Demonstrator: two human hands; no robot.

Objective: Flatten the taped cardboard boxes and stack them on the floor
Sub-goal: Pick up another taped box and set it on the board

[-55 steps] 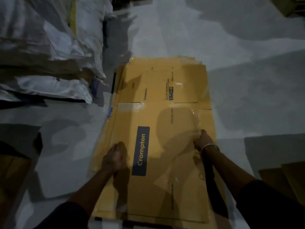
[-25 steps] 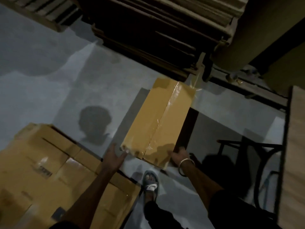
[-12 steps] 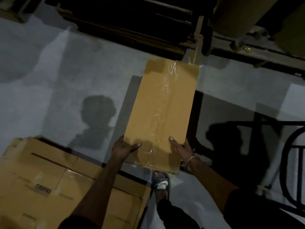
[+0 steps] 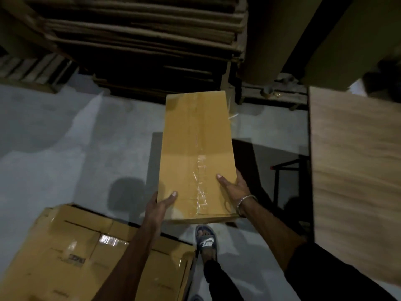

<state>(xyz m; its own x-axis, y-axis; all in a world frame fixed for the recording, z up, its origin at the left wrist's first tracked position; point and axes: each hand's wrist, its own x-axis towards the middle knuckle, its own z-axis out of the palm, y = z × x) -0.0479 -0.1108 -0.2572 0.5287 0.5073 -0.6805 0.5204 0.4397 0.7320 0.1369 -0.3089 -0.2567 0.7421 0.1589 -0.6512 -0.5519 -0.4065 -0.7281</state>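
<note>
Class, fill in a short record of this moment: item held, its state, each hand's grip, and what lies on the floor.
item held: long brown taped cardboard box
state: unflattened, clear tape along the top seam
left hand: grips near left corner, thumb on top
right hand: grips right edge, thumb on top
floor, lower left: pile of flattened brown cardboard boxes

Both bare forearms reach forward from the bottom of the view toward 12 o'clock. The left hand (image 4: 159,206) grips the near left corner of the box (image 4: 196,148), thumb lying on top and pointing to 2 o'clock, fingers hidden underneath. The right hand (image 4: 233,184) holds the near right edge, thumb on top pointing to 10 o'clock, with a metal bangle (image 4: 244,203) round its wrist. One sandalled foot (image 4: 206,241) points to 12 o'clock.
</note>
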